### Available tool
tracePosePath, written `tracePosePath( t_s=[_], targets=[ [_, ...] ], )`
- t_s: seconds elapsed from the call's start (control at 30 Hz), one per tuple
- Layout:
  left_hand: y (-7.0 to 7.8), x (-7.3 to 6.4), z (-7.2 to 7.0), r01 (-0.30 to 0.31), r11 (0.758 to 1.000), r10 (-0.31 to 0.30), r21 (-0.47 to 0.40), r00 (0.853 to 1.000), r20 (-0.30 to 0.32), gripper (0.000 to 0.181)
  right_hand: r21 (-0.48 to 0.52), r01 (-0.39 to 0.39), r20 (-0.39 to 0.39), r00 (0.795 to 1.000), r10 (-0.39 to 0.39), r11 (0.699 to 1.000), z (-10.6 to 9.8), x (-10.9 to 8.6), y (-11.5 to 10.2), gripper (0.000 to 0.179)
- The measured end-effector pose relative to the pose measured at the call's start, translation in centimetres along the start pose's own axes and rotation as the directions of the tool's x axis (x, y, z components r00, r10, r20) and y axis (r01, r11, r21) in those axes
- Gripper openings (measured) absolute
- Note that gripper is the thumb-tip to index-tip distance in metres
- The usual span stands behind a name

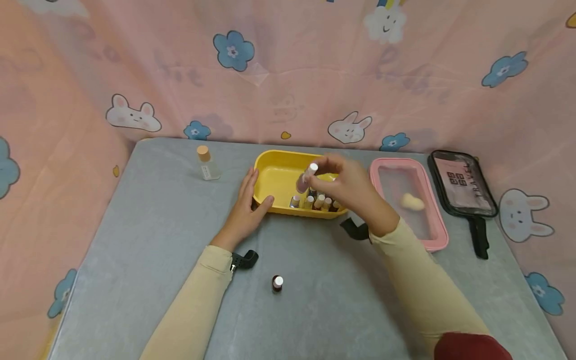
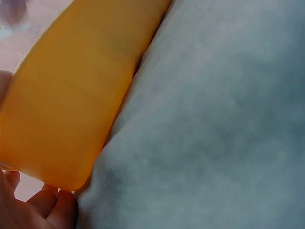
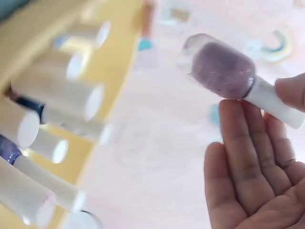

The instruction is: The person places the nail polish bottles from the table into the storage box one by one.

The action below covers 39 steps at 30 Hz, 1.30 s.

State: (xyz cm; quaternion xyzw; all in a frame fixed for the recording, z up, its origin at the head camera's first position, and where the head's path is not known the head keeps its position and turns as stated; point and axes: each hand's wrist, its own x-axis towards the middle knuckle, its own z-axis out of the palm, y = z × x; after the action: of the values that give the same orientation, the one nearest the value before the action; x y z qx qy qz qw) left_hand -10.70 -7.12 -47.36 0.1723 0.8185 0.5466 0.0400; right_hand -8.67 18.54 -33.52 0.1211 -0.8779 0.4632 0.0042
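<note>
Above the yellow tray (image 1: 274, 177), my right hand (image 1: 348, 185) pinches a nail polish bottle (image 3: 223, 69) by its white cap. The polish inside is dusty mauve, and the bottle is tilted. My left hand (image 1: 243, 215) rests against the tray's near left corner, its fingers along the left side and its thumb at the front wall. In the left wrist view its fingertips (image 2: 62, 207) touch the tray's end. Several nail polish bottles (image 1: 319, 202) with pale caps stand grouped in the tray's right part, some hidden behind my right hand.
A dark nail polish bottle (image 1: 277, 284) with a white cap stands on the grey table (image 1: 180, 240) near the front. A clear bottle (image 1: 209, 165) with a wooden-looking cap is at back left. To the right lie a pink-rimmed lid (image 1: 438, 230) bearing a pale yellow piece (image 1: 412, 202), and a black travel pouch (image 1: 468, 182).
</note>
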Motion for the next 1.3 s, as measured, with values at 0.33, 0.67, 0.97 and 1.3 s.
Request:
tracePosePath(
  t_s=[0.33,0.67,0.97,1.3],
  targets=[
    [0.1,0.1,-0.1,0.001,1.000,-0.001,-0.002,1.000,-0.001,0.085,-0.306,-0.149,0.184,0.960,0.212,0.940,1.5,4.7,3.1,0.020],
    [0.1,0.0,-0.1,-0.005,1.000,0.005,-0.005,1.000,0.000,0.084,-0.459,-0.106,0.215,0.950,0.226,0.882,2.4,4.3,2.9,0.028],
    [0.2,0.1,-0.2,0.001,1.000,-0.001,-0.007,1.000,0.002,0.084,-0.428,-0.113,0.208,0.953,0.220,0.897,2.4,4.2,3.1,0.039],
    [0.2,-0.1,-0.1,-0.001,1.000,0.001,-0.004,1.000,0.001,0.085,-0.083,0.178,0.104,0.980,-0.169,0.980,3.9,-4.4,-0.2,0.044]
  ],
)
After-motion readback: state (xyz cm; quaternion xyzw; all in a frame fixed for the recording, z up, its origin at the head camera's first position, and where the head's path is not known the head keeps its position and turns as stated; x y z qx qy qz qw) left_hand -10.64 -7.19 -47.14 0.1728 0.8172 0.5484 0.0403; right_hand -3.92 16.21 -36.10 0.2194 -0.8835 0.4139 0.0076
